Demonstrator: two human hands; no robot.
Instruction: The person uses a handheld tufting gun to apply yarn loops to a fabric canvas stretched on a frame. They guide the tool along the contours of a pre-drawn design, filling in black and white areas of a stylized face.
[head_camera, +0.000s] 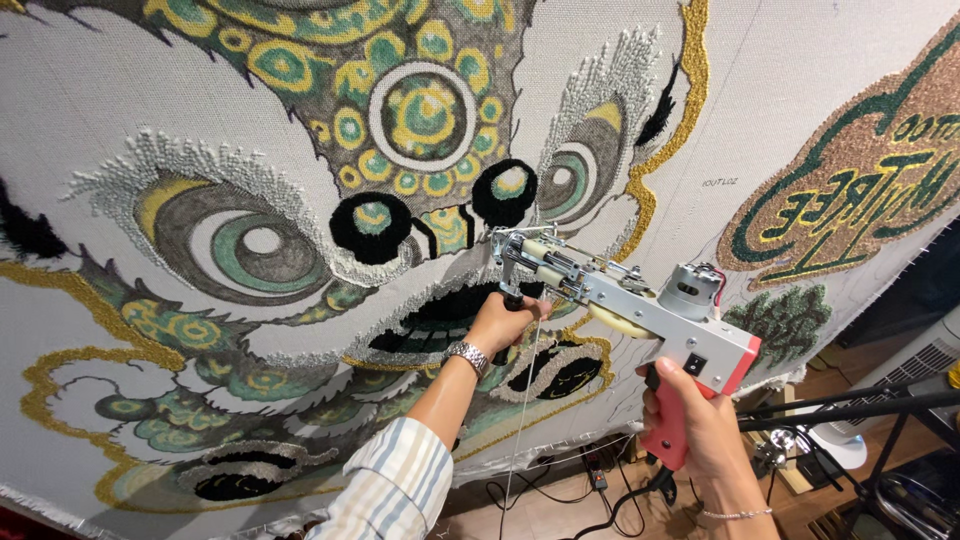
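The pink rear grip of the tufting gun (625, 300) is enclosed by the right hand (700, 420), fingers wrapped fully around it. A thin bracelet (737, 514) is worn at that wrist. The front handle is clasped from below by the left hand (500, 325), on whose wrist a metal watch (467, 355) is worn above a striped sleeve (390, 490). A strand of yarn (520, 420) hangs beneath the gun. The gun's tip is pressed against the stretched cloth (90, 100), just below the two black tufted nostrils of a green and gold lion face.

Pink-handled tufting gun (640, 310); green-gold, perhaps lion-patterned cloth (300, 230); striped sleeve (390, 490).
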